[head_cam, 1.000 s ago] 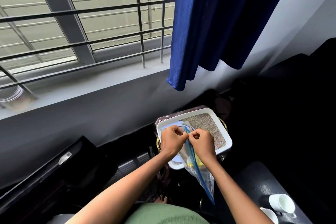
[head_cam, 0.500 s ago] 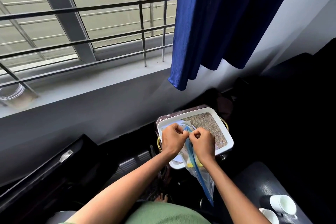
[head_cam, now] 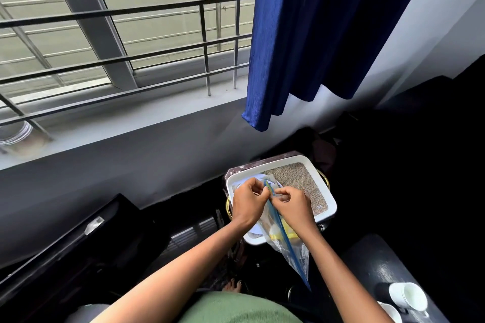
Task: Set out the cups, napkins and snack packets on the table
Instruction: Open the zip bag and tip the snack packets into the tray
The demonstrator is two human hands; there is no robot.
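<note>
A clear plastic zip bag (head_cam: 290, 249) with a blue seal strip hangs over the near edge of a white tray (head_cam: 325, 189). Something yellow shows inside it. My left hand (head_cam: 248, 202) and my right hand (head_cam: 295, 204) pinch the bag's top edge on either side, close together, above the tray. The tray has a brown woven mat in it, and something white lies under my hands. Two white cups (head_cam: 408, 296) stand on the dark table (head_cam: 372, 262) at the lower right, one cut off by the frame's edge.
The tray rests on a small stand with gold handles, below a grey wall and a barred window. A blue curtain (head_cam: 301, 47) hangs above the tray. Dark furniture (head_cam: 65, 246) lies to the left and right. A foot shows on the floor below the tray.
My fingers have loosened from tight fists into a pinch on the bag's top, and the hands have drawn slightly apart. The bag still hangs in the same place.
</note>
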